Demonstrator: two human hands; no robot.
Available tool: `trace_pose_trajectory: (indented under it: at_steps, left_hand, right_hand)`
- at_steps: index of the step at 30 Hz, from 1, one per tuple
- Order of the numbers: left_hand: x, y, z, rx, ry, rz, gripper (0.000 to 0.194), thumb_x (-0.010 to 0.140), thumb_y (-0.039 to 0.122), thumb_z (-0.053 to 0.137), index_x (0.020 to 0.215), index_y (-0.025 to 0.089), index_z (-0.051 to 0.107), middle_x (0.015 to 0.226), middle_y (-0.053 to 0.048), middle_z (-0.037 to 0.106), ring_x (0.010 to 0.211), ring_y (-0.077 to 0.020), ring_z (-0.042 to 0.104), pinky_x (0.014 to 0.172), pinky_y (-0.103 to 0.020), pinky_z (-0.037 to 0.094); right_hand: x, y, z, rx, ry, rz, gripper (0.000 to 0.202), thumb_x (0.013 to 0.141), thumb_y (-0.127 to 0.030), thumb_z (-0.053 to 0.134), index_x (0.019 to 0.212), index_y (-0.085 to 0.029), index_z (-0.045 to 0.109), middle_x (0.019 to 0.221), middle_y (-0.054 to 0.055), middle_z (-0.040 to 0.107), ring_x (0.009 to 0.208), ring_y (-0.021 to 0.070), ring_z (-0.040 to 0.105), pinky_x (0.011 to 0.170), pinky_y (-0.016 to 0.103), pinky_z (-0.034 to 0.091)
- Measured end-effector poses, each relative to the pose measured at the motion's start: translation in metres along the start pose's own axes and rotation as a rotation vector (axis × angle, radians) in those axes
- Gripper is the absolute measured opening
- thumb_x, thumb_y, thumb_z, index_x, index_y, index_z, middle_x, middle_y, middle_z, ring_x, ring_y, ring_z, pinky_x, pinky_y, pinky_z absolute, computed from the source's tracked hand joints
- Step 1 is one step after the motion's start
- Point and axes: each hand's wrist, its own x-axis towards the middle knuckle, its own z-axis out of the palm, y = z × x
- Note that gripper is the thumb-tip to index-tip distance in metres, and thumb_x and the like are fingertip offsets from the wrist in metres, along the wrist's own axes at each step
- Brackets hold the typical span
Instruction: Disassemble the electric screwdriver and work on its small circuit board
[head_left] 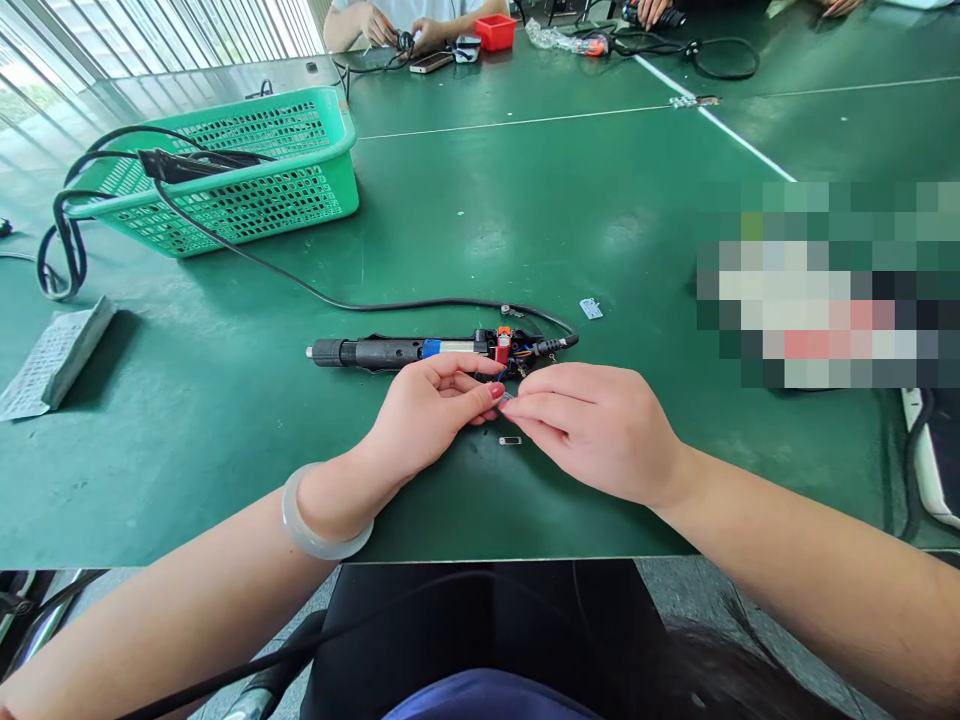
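Note:
My left hand (pixel 442 400) and my right hand (pixel 600 425) meet at the fingertips, both closed in a pinch on a small silvery-grey piece (pixel 507 397). Fingers mostly cover that piece, so its kind cannot be made out. Just beyond them lies an opened black handheld tool (pixel 386 352) with a ribbed end, a blue band, a red switch (pixel 503 345) and thin loose wires. Its black cord (pixel 420 303) leaves from the right end and bends back left. Below the fingertips a small flat rectangular part (pixel 510 441) rests on the green table (pixel 442 510).
A green plastic basket (pixel 262 205) holding black cords stands at the left back. Left of me is a grey block with printed paper (pixel 64 355). A small label scrap (pixel 591 308) lies beyond my right hand. Across the table, other people's hands work near a red bin (pixel 495 32).

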Motion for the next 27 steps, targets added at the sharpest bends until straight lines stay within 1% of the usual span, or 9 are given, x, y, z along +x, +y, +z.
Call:
trace_pose_trajectory:
  at_steps: [3,8,11,13,16,19,23,25,27]
  left_hand:
    - [-0.001,0.001,0.000,-0.002,-0.002,-0.001,0.030,0.070,0.028,0.080,0.094,0.013,0.070,0.064,0.000,0.068,0.058,-0.0087,0.060,0.063,-0.022,0.051]
    - [-0.001,0.002,0.001,0.011,0.023,-0.017,0.029,0.069,0.026,0.081,0.092,0.013,0.069,0.064,0.000,0.069,0.057,-0.0091,0.060,0.062,-0.022,0.051]
    - [-0.001,0.002,0.001,0.006,0.037,-0.011,0.029,0.068,0.026,0.082,0.091,0.013,0.069,0.067,-0.001,0.070,0.060,-0.0102,0.062,0.064,-0.024,0.052]
    - [-0.001,0.002,0.001,-0.004,0.048,0.000,0.031,0.068,0.026,0.082,0.092,0.013,0.069,0.070,-0.002,0.070,0.062,-0.0108,0.064,0.066,-0.024,0.053]
    - [-0.001,0.002,0.001,-0.014,0.062,0.012,0.030,0.068,0.025,0.081,0.093,0.014,0.069,0.072,-0.002,0.072,0.064,-0.0105,0.065,0.067,-0.023,0.053]
    - [-0.001,0.002,0.001,-0.016,0.051,0.005,0.028,0.068,0.024,0.081,0.091,0.014,0.068,0.074,-0.002,0.072,0.065,-0.0103,0.066,0.069,-0.024,0.054]
    - [0.001,0.000,-0.001,0.054,-0.012,-0.031,0.031,0.069,0.020,0.079,0.098,0.014,0.067,0.078,-0.003,0.073,0.074,-0.0133,0.069,0.077,-0.027,0.056]
    - [0.000,-0.001,-0.003,0.123,-0.041,-0.011,0.034,0.069,0.019,0.079,0.101,0.016,0.067,0.083,-0.003,0.073,0.080,-0.0144,0.070,0.080,-0.028,0.055]
    - [-0.002,-0.001,-0.004,0.245,-0.033,0.045,0.030,0.070,0.020,0.078,0.098,0.018,0.067,0.087,-0.002,0.073,0.079,-0.0142,0.069,0.075,-0.026,0.054]
  right_hand:
    - [0.001,-0.002,0.001,0.156,-0.016,0.142,0.015,0.087,-0.014,0.059,0.081,-0.020,0.071,0.082,0.002,0.072,0.075,0.0116,0.065,0.069,0.024,0.052]
    - [0.005,-0.003,0.002,0.390,-0.110,0.526,0.005,0.077,-0.017,0.067,0.080,-0.020,0.068,0.080,-0.001,0.068,0.050,0.0061,0.050,0.051,0.022,0.043]
    - [0.006,-0.002,0.003,0.416,-0.142,0.672,0.013,0.074,-0.024,0.070,0.086,-0.020,0.067,0.073,-0.002,0.067,0.046,0.0059,0.048,0.047,0.022,0.040]
    - [0.007,-0.002,0.002,0.401,-0.156,0.715,0.019,0.073,-0.028,0.071,0.090,-0.020,0.069,0.068,-0.003,0.066,0.045,0.0067,0.048,0.046,0.022,0.038]
    - [0.007,-0.002,0.001,0.383,-0.192,0.711,0.015,0.075,-0.029,0.070,0.086,-0.020,0.073,0.059,-0.004,0.062,0.041,0.0060,0.043,0.043,0.022,0.034]
    - [0.007,-0.001,-0.001,0.339,-0.207,0.654,0.011,0.077,-0.028,0.069,0.080,-0.021,0.075,0.056,-0.004,0.060,0.041,0.0055,0.040,0.043,0.022,0.031]
    - [0.003,0.006,-0.001,0.191,-0.202,0.486,0.008,0.076,-0.025,0.070,0.080,-0.020,0.075,0.063,-0.003,0.064,0.049,0.0074,0.048,0.049,0.023,0.036]
    - [-0.001,0.012,0.000,0.131,-0.224,0.401,0.008,0.077,-0.023,0.069,0.082,-0.019,0.074,0.070,-0.001,0.068,0.057,0.0096,0.056,0.053,0.024,0.039]
    - [-0.004,0.018,0.001,0.088,-0.260,0.328,0.011,0.080,-0.024,0.067,0.085,-0.018,0.073,0.077,0.000,0.070,0.066,0.0122,0.062,0.059,0.025,0.043]
